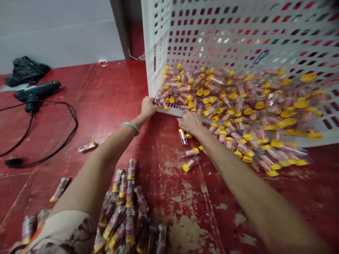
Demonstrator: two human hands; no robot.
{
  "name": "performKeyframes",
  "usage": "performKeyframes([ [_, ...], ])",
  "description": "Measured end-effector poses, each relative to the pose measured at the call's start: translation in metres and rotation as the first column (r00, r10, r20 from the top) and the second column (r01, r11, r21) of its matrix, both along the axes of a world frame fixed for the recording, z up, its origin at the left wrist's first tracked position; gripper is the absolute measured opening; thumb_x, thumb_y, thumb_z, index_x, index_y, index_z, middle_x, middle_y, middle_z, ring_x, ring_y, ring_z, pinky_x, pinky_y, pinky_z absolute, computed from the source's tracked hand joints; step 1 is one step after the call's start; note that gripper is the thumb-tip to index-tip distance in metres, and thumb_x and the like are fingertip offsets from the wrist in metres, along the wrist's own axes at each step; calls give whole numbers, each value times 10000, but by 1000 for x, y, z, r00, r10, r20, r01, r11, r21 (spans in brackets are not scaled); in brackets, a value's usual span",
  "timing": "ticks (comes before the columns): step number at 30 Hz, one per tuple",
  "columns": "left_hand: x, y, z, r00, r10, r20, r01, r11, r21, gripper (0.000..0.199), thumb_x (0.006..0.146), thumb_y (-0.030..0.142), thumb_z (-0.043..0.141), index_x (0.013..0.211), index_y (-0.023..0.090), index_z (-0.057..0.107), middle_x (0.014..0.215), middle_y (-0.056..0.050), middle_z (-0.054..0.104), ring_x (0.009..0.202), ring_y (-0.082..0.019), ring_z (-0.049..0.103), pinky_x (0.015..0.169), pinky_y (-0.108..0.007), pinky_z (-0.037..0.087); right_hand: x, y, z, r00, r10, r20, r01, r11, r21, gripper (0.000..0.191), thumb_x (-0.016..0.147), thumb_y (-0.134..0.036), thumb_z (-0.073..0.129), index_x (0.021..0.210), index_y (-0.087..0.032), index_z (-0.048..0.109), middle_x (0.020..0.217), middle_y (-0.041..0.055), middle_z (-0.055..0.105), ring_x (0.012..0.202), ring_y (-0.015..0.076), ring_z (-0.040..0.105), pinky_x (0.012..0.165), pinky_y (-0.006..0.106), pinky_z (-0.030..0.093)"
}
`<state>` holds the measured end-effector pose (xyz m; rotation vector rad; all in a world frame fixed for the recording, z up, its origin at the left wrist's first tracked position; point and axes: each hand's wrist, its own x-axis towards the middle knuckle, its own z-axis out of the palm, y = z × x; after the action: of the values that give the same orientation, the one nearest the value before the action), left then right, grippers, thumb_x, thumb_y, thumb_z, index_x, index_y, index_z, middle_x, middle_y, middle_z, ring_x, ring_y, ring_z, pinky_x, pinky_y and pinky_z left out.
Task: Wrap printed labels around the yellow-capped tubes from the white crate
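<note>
A white perforated plastic crate (225, 38) lies tipped on its side, with a heap of clear yellow-capped plastic tubes (233, 109) spilling across it and onto the floor. My left hand (148, 108) reaches its lower corner, fingertips pinched on one clear tube (158, 102). My right hand (190, 122) rests palm-down on the crate's white lower edge (169, 111), fingers apart, beside the heap. Several loose tubes (189, 163) lie just below it. A stack of red-and-yellow wrapped tubes (127, 208) sits near my lap.
A black glue gun (34, 92) with a black cable (47, 141) and a black plastic bag (25, 71) lie on the worn red floor (111, 81) to the left. A wrapped tube (87, 147) lies alone there. A patterned cloth (63, 233) covers my lap.
</note>
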<state>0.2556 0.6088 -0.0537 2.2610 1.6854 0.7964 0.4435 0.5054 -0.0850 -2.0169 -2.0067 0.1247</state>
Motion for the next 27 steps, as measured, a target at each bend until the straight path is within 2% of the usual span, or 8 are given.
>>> performKeyframes([
  [5, -10, -54, -2, 1000, 23, 4, -23, 1000, 0, 272, 835, 353, 542, 809, 145, 715, 835, -118, 604, 773, -222, 544, 679, -317, 384, -7, -50, 9, 984, -26, 178, 28, 1000, -8, 402, 857, -369, 403, 974, -42, 607, 993, 201, 633, 830, 261, 605, 726, 326, 406],
  [9, -18, -96, 0, 999, 52, -5, -52, 998, -27, 288, 844, 359, 532, 836, 143, 723, 856, -128, 612, 821, -235, 553, 706, -316, 389, -14, -81, 11, 973, -7, 233, 7, 1000, 1, 398, 864, -361, 420, 989, -39, 616, 995, 192, 641, 858, 265, 601, 718, 319, 405],
  [15, -23, -154, 7, 988, 150, -46, -153, 986, -62, 272, 855, 332, 513, 857, 161, 724, 836, -123, 587, 855, -239, 555, 711, -305, 403, -9, -113, 40, 957, 174, 234, -191, 980, 54, 293, 869, -327, 477, 987, -124, 653, 1105, 135, 633, 1034, 256, 536, 875, 348, 388],
  [18, -20, -180, 8, 979, 202, -30, -204, 975, -91, 238, 839, 309, 530, 877, 173, 721, 919, -132, 565, 886, -246, 557, 715, -306, 418, 17, -158, 63, 956, 164, 245, -224, 944, 243, 272, 876, -268, 475, 1085, -178, 623, 1280, 81, 555, 1144, 236, 479, 967, 362, 355],
  [20, -17, -195, 8, 975, 224, -2, -222, 968, -120, 220, 831, 283, 533, 877, 175, 719, 957, -140, 558, 924, -255, 556, 728, -309, 426, 35, -207, 66, 980, 1, 200, -105, 853, 511, 251, 904, -251, 441, 1042, -157, 628, 1192, 106, 595, 1085, 229, 520, 950, 364, 384],
  [22, -13, -206, 10, 970, 240, 35, -233, 961, -149, 212, 826, 263, 532, 866, 170, 718, 962, -147, 565, 945, -261, 561, 736, -310, 430, 44, -262, 55, 979, -193, 68, 92, 712, 696, 212, 911, -240, 448, 894, -150, 640, 938, 105, 649, 939, 213, 580, 862, 330, 439],
  [23, -12, -210, 12, 968, 246, 54, -235, 958, -163, 203, 822, 259, 537, 852, 168, 717, 943, -146, 576, 934, -259, 569, 731, -306, 432, 45, -288, 44, 972, -235, 24, 151, 697, 701, 206, 914, -238, 453, 868, -156, 636, 846, 88, 642, 869, 201, 596, 821, 314, 456],
  [27, -22, -221, 33, 958, 254, 129, -228, 955, -189, 176, 803, 282, 573, 727, 170, 685, 740, -91, 612, 807, -222, 604, 664, -278, 426, 31, -350, -7, 962, -269, 48, 188, 779, 598, 207, 899, -286, 504, 976, -148, 637, 937, 100, 647, 781, 194, 613, 658, 285, 473],
])
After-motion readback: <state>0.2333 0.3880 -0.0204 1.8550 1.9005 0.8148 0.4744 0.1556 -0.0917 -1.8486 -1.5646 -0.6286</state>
